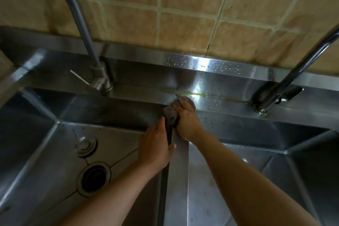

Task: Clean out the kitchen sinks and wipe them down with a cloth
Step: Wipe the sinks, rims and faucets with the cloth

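A steel double sink fills the view, with a left basin (60, 152) and a right basin (247, 170) split by a narrow divider (178, 180). My right hand (187, 121) grips a bunched grey cloth (170, 113) at the far end of the divider, where it meets the back ledge (220, 101). My left hand (156, 148) holds the divider's left edge, thumb on top and fingers down the left basin's side. In the left basin lie an open drain hole (94, 178) and a round metal drain plug (85, 146) beside it.
A tall curved faucet (99, 77) rises from the back ledge on the left, and a second faucet (271, 95) stands at the right. Water drops speckle the ledge and the steel backsplash (211, 66). A tan tiled wall (183, 14) rises behind.
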Demonstrator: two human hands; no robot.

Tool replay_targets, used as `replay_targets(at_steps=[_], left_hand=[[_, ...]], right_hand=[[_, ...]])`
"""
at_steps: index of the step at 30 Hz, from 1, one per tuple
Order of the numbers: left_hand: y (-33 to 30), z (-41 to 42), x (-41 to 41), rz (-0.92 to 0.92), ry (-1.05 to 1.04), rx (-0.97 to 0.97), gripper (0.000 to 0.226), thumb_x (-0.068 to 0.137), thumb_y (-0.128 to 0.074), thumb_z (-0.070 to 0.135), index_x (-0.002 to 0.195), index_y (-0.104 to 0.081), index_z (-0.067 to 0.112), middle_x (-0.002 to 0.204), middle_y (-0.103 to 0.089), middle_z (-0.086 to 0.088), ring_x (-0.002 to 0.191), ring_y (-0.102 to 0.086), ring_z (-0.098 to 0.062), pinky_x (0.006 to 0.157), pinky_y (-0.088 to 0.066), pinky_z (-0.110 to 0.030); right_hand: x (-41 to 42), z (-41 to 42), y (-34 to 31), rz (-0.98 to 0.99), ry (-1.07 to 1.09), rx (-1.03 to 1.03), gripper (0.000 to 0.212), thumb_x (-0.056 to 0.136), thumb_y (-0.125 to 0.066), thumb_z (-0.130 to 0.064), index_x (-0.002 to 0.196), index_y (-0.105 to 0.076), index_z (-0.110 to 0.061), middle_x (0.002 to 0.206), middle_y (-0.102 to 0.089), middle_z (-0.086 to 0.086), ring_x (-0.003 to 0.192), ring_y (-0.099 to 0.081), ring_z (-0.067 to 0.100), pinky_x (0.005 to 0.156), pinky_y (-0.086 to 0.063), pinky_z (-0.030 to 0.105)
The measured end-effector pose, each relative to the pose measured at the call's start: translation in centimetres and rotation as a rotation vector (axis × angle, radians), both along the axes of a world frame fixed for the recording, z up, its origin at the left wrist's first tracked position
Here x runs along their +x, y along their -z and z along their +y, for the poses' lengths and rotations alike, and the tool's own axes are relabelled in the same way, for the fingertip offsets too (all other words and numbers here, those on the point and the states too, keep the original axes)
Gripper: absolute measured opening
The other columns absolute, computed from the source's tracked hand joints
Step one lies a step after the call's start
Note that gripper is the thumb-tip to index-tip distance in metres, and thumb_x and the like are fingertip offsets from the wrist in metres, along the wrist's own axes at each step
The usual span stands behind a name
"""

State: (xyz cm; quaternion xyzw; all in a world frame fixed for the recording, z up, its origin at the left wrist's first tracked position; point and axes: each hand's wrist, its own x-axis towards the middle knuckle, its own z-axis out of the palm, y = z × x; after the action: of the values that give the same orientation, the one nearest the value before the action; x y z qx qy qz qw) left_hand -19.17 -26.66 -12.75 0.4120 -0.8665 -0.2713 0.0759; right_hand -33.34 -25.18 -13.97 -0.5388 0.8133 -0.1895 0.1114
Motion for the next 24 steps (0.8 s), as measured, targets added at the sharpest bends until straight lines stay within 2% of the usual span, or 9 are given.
replay_targets(at_steps=[4,8,10,12,16,20,24], left_hand=[[0.3,-1.7,-2.9,0.002,-0.001,-0.101,0.077,0.085,-0.065,0.036,0.147,-0.02,0.021,0.148,-0.033,-0.001,0.135,-0.033,-0.021,0.107,-0.032,-0.036],[0.5,-3.0,-6.0,-0.06,0.018,-0.169,0.066,0.088,-0.058,0.029,0.145,-0.024,0.02,0.147,-0.032,-0.001,0.135,-0.03,-0.022,0.108,-0.027,-0.038],[0.6,-3.4,-7.4,-0.099,0.061,-0.219,0.057,0.088,-0.054,0.024,0.14,-0.03,0.02,0.145,-0.035,0.0,0.133,-0.032,-0.022,0.106,-0.027,-0.037],[0.6,-3.7,-8.5,-0.132,0.093,-0.243,0.052,0.089,-0.051,0.021,0.138,-0.035,0.02,0.145,-0.036,0.001,0.132,-0.034,-0.021,0.105,-0.026,-0.038],[0.9,-3.8,-9.5,-0.212,0.089,-0.288,0.05,0.088,-0.048,0.022,0.138,-0.039,0.023,0.146,-0.034,0.005,0.131,-0.034,-0.02,0.105,-0.025,-0.04],[1.0,-3.6,-9.8,-0.244,0.061,-0.259,0.053,0.09,-0.048,0.024,0.142,-0.036,0.027,0.15,-0.028,0.008,0.136,-0.028,-0.019,0.109,-0.021,-0.045],[0.5,-4.0,-10.2,-0.261,0.063,-0.232,0.051,0.09,-0.049,0.026,0.14,-0.039,0.028,0.148,-0.03,0.008,0.134,-0.03,-0.018,0.109,-0.025,-0.046]], right_hand=[[-2.9,-2.8,0.2,0.008,-0.011,-0.015,0.046,0.092,-0.048,-0.016,0.138,-0.049,-0.012,0.151,-0.034,0.008,0.142,-0.022,0.021,0.115,-0.011,0.023],[-6.0,-1.3,0.3,0.04,-0.037,-0.002,0.049,0.089,-0.055,-0.015,0.137,-0.05,-0.013,0.149,-0.038,0.008,0.14,-0.026,0.023,0.116,-0.014,0.023],[-8.0,0.9,0.2,0.067,0.017,0.023,0.051,0.087,-0.058,-0.014,0.138,-0.05,-0.018,0.15,-0.036,0.003,0.141,-0.024,0.021,0.115,-0.014,0.022],[-10.2,3.7,-0.1,0.073,0.117,0.038,0.053,0.085,-0.058,-0.008,0.136,-0.052,-0.019,0.149,-0.036,0.002,0.139,-0.026,0.022,0.113,-0.02,0.024],[-14.2,8.9,-0.8,0.112,0.292,0.072,0.058,0.079,-0.054,0.002,0.135,-0.051,-0.007,0.146,-0.037,0.012,0.135,-0.032,0.032,0.112,-0.03,0.036],[-15.5,10.4,-0.8,0.141,0.429,0.185,0.05,0.087,-0.048,-0.008,0.137,-0.047,-0.009,0.147,-0.03,0.01,0.13,-0.038,0.033,0.103,-0.039,0.042],[-13.5,8.4,-0.8,0.225,0.502,0.209,0.047,0.089,-0.047,-0.021,0.134,-0.049,-0.012,0.145,-0.036,0.012,0.13,-0.036,0.032,0.109,-0.029,0.036]])
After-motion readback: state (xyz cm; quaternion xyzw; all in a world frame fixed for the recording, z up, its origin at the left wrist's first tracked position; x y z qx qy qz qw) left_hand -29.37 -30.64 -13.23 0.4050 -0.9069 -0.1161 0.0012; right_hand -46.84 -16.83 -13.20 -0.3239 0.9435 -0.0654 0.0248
